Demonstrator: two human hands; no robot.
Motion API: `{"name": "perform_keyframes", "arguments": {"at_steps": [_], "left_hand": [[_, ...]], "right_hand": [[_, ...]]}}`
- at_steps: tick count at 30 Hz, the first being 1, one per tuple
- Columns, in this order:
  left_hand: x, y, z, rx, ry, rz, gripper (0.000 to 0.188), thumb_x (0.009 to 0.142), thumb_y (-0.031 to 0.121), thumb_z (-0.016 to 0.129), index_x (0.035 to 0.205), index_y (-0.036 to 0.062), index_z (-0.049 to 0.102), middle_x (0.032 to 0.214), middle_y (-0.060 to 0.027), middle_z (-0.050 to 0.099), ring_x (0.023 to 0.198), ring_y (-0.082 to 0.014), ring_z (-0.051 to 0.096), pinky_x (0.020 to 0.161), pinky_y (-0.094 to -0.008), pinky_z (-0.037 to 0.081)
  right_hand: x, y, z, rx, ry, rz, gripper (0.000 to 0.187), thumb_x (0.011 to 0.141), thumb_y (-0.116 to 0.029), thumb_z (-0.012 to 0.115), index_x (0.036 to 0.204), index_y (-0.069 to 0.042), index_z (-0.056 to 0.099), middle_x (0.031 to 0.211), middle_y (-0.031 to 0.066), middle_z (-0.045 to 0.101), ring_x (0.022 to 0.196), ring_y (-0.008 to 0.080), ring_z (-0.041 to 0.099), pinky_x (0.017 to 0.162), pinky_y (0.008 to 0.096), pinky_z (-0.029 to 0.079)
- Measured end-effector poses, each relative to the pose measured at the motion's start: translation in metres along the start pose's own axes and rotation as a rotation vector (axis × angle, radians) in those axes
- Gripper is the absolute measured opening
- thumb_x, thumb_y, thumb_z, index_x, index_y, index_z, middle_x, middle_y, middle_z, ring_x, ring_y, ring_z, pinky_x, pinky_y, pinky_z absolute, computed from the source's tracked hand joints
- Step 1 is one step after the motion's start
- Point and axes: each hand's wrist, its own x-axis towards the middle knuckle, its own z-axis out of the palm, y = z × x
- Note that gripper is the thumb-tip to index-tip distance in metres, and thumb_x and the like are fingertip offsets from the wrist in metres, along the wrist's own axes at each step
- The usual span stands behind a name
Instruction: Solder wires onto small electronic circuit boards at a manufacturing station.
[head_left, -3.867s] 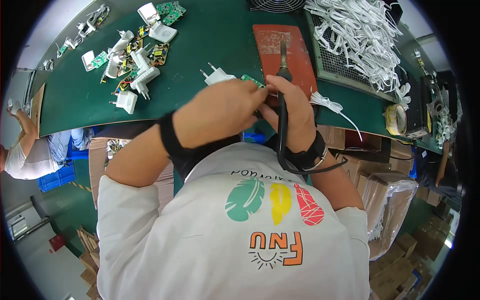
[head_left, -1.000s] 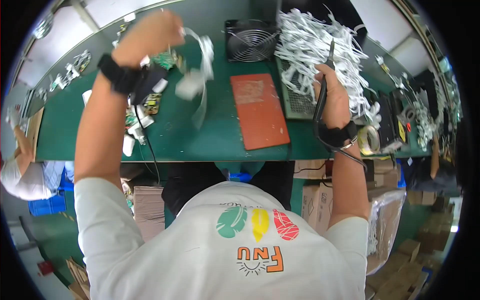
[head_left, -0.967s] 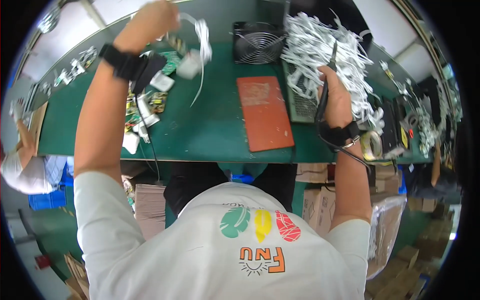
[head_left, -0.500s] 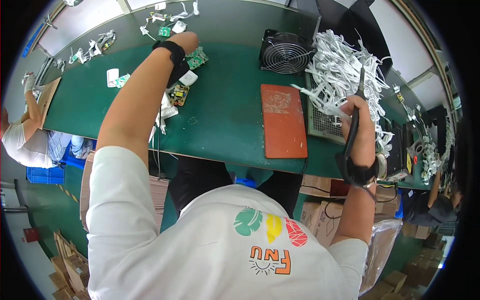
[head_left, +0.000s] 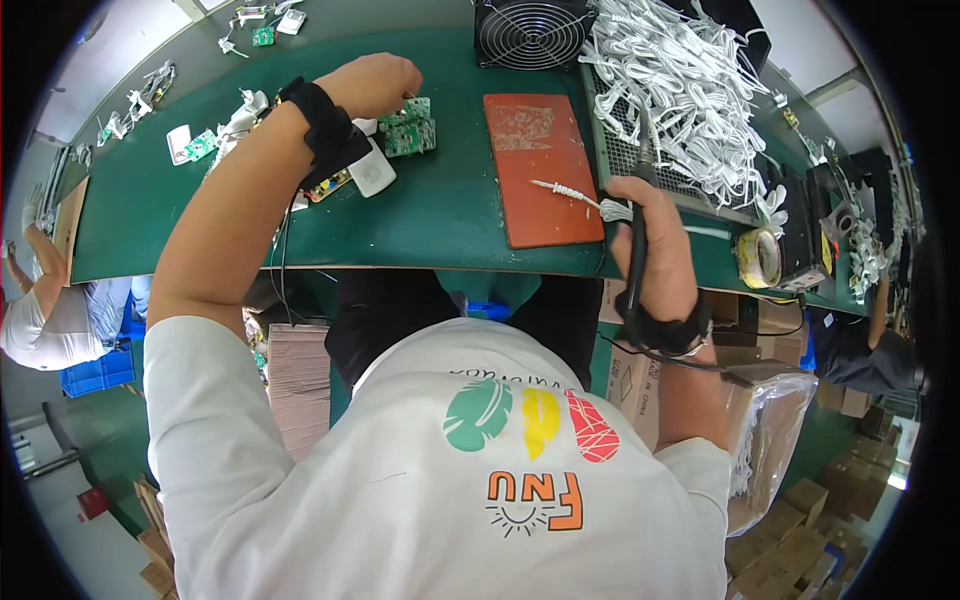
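Observation:
My left hand (head_left: pixel 375 85) is closed, its fingertips at the upper edge of a green circuit board (head_left: pixel 410 138), which they seem to pinch. A white plastic housing (head_left: pixel 373 173) lies just below, beside a yellowish board (head_left: pixel 330 186) partly covered by my wrist. My right hand (head_left: pixel 655 245) is closed around a black soldering iron (head_left: pixel 637 250), its tip pointing away toward the cable pile. The same hand also holds a bundled white cable (head_left: pixel 615 210), whose stripped-looking end reaches over the orange-red pad (head_left: pixel 550 215).
A heap of white cables (head_left: pixel 680 100) fills a mesh tray (head_left: pixel 610 130) at the right. A black fan (head_left: pixel 532 35) stands behind the pad. A yellow tape roll (head_left: pixel 758 258) sits near the right edge. More boards and housings (head_left: pixel 190 145) lie at left; other people work at both sides.
My right hand has come left and nearer from the cable heap, bringing a white cable over the pad. The left hand stays among the boards. My view has shifted.

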Motion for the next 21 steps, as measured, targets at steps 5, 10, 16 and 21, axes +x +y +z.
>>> {"name": "perform_keyframes", "arguments": {"at_steps": [5, 10, 16, 21], "left_hand": [[-0.025, 0.069, -0.030, 0.110, 0.366, 0.141, 0.018, 0.067, -0.002, 0.055, 0.085, 0.0031, 0.053, 0.083, -0.0126, 0.052, 0.076, -0.0317, 0.057, 0.065, -0.0383, 0.047], [-0.067, 0.134, -0.024, -0.010, 0.156, 0.228, 0.018, 0.069, 0.000, 0.053, 0.087, 0.0034, 0.052, 0.090, -0.0131, 0.050, 0.076, -0.0293, 0.056, 0.065, -0.0358, 0.047], [-0.076, 0.156, 0.019, -0.231, 0.449, 0.044, 0.022, 0.067, 0.006, 0.058, 0.088, 0.0044, 0.054, 0.084, -0.0069, 0.048, 0.065, -0.0183, 0.056, 0.052, -0.0288, 0.047], [-0.090, 0.167, 0.025, -0.259, 0.264, -0.006, 0.037, 0.072, 0.004, 0.053, 0.108, 0.0024, 0.053, 0.102, -0.0075, 0.052, 0.077, -0.0233, 0.056, 0.064, -0.0324, 0.048]], "right_hand": [[0.003, -0.015, 0.045, 0.243, 0.179, 0.101, 0.050, 0.075, 0.005, 0.059, 0.121, -0.007, 0.044, 0.096, 0.0113, 0.057, 0.090, 0.0209, 0.058, 0.078, 0.0277, 0.045], [0.011, -0.017, 0.070, 0.200, 0.236, 0.120, 0.052, 0.076, 0.005, 0.060, 0.122, -0.008, 0.042, 0.094, 0.0106, 0.058, 0.089, 0.0182, 0.058, 0.076, 0.0264, 0.046], [0.011, -0.013, 0.069, 0.422, 0.214, 0.249, 0.048, 0.078, 0.004, 0.061, 0.122, -0.007, 0.043, 0.089, 0.0068, 0.059, 0.082, 0.0125, 0.056, 0.071, 0.0230, 0.045], [0.005, -0.009, 0.066, 0.521, 0.283, 0.176, 0.048, 0.079, 0.002, 0.062, 0.122, -0.006, 0.043, 0.087, 0.0048, 0.059, 0.077, 0.0091, 0.055, 0.067, 0.0216, 0.045]]}}
